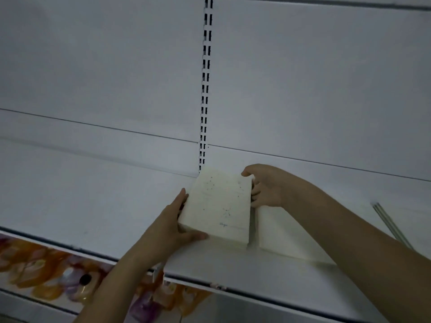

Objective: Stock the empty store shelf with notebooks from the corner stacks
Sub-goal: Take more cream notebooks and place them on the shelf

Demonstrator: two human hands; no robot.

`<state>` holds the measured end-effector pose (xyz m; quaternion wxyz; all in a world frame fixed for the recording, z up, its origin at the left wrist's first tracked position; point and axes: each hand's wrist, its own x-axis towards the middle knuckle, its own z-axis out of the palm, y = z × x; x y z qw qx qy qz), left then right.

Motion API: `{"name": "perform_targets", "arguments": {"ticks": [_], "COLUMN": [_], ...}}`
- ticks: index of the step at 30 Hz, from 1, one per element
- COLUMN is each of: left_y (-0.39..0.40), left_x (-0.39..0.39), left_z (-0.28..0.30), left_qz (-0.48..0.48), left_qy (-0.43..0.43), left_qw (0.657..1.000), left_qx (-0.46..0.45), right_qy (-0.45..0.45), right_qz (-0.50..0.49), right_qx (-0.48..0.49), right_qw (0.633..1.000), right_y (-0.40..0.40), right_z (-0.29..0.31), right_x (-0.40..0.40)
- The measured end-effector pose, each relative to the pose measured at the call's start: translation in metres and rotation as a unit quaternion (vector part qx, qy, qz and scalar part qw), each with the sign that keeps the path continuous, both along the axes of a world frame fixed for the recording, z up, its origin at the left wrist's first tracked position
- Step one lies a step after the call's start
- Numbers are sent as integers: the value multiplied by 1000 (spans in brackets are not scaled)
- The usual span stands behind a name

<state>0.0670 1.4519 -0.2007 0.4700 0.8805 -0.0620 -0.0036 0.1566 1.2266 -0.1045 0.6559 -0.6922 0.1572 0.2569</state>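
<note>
Nearest me: shelf front edge [233,279] with a strip of orange and purple floral print [46,259] below it, blurred. My left hand [173,226] grips the near-left corner of a stack of pale notebooks [219,206], thumb over the top cover, fingers down the left side. My right hand [265,187] is at the far-right corner, thumb hooked on the top edge, fingers curled into the gap against the stack's right side. The stack sits flat on the shelf, back end near the slotted upright [205,89]. Just right of it, a second pale stack [284,231], partly under my forearm; narrow gap between, can't tell if they touch lower down. Step: placing and squaring this stack. Next, probably: nudge it parallel to its neighbour, let go, fetch more. Rest of shelf and back panel [93,78] bare.
</note>
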Motion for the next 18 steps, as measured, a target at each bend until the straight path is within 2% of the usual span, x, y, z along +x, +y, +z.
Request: {"name": "perform_targets", "arguments": {"ticks": [3, 10, 14, 18], "left_y": [-1, -4, -2, 2], "left_x": [2, 3, 3, 10], "left_z": [-1, -2, 8, 15], "left_qz": [-4, 21, -6, -33], "left_qy": [16, 14, 6, 42], "left_qw": [1000, 998, 996, 993], "left_qx": [17, 62, 85, 101], "right_qy": [17, 11, 5, -14], "right_qz": [25, 13, -10, -15], "right_qx": [-11, -36, -29, -50], "right_qw": [999, 999, 1000, 999], "right_y": [1, 1, 2, 7], "right_z": [-3, -7, -8, -10], "right_x": [2, 0, -4, -6]}}
